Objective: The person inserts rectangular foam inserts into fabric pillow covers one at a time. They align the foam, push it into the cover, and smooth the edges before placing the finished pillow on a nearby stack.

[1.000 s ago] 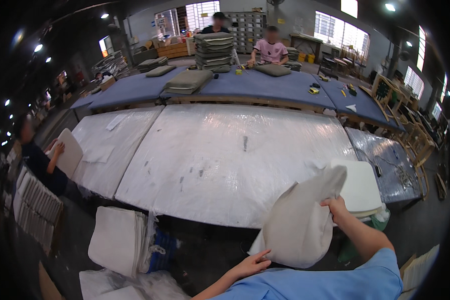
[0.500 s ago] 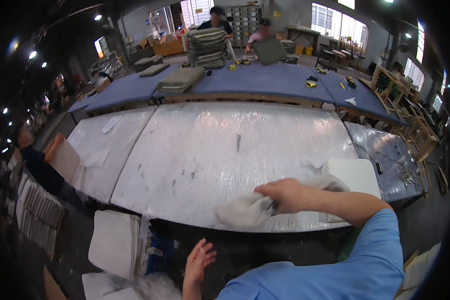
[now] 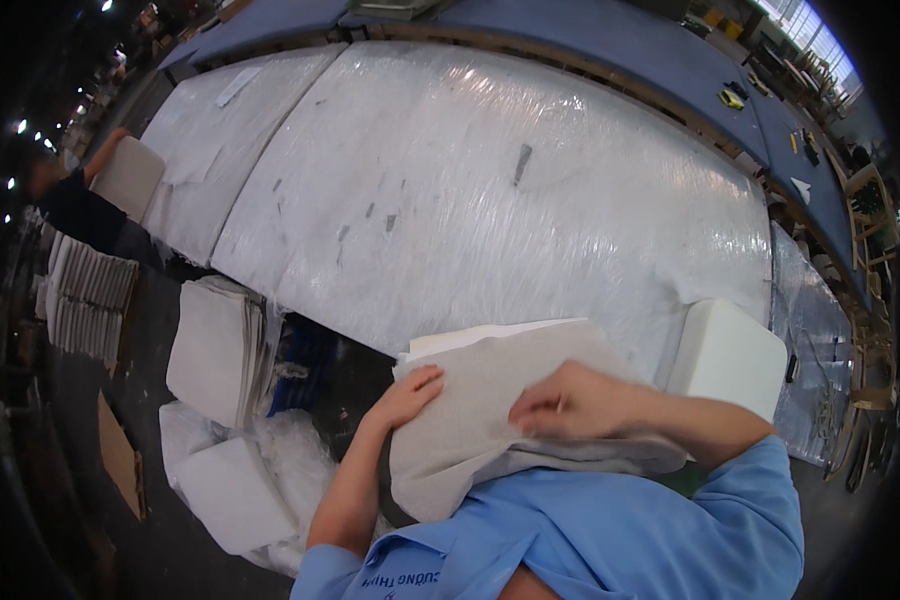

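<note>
Clear plastic film, creased and shiny, covers a broad pale table (image 3: pixel 530 170) that fills most of the view. At its near edge, right in front of the wearer's blue shirt (image 3: pixel 620 530), lies a grey-beige cloth (image 3: pixel 470 405), with pale layers (image 3: pixel 505 336) showing beneath its 12 o'clock edge and loose folds toward 4. On its 9 o'clock edge rests the left hand (image 3: pixel 410 397), fingers close together on top; I cannot tell whether the thumb pinches below. Over its middle is the right hand (image 3: pixel 565 402), fingers curled and blurred, so whether it grips the fabric cannot be told. Reckoned from the cloth, a white cushion (image 3: pixel 735 355) sits near 3 o'clock. Between 8 and 9, white pads (image 3: pixel 232 490) lie amid clear plastic, and a stack of pale pads (image 3: pixel 213 350) stands between 9 and 10. Farther out at 10, a co-worker in dark clothing (image 3: pixel 88 212) holds a light pad (image 3: pixel 130 178). Beyond 12 runs a blue-topped table (image 3: pixel 610 50), bearing a yellow tool (image 3: pixel 731 99) toward 1; wooden chair frames (image 3: pixel 873 210) stand near 2.
</note>
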{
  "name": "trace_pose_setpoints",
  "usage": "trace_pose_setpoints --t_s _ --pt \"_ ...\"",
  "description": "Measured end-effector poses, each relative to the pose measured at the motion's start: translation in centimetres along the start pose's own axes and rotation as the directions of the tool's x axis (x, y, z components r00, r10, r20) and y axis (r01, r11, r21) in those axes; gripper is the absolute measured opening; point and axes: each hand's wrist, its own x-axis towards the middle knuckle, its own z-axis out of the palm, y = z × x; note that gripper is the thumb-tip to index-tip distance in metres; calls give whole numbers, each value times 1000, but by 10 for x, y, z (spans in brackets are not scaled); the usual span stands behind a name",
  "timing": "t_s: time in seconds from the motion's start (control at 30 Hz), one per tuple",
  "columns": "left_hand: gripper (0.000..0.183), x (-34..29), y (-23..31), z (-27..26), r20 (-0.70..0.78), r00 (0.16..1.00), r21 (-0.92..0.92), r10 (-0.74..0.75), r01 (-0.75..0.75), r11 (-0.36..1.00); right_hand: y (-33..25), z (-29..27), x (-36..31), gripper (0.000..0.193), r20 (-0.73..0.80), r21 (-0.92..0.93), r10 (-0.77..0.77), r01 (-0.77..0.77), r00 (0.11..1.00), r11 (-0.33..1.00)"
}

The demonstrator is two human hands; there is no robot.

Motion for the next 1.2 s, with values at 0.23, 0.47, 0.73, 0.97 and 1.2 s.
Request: trace_pose_setpoints --t_s 0.23,0.47,0.73,0.97,1.2 --pt "57 95 -6 9 -98 974 429 -206 228 874 168 -88 95 34 -212 -333 330 -386 920 860" --pt "33 111 -1 11 -94 970 369 -225 244 897 210 -41 123 41 -98 -393 474 -471 875 789" --pt "27 116 2 27 -122 993 411 0 50 910 209 -29 114 31 -277 -483 474 -547 836 683" --pt "20 119 7 45 -258 966 303 -4 85 949 194 -27 128 32 -141 -389 476 -490 868 780" --pt "28 128 22 49 -243 968 364 -68 156 918 218 -11 134 37 -358 -341 380 -498 853 797"
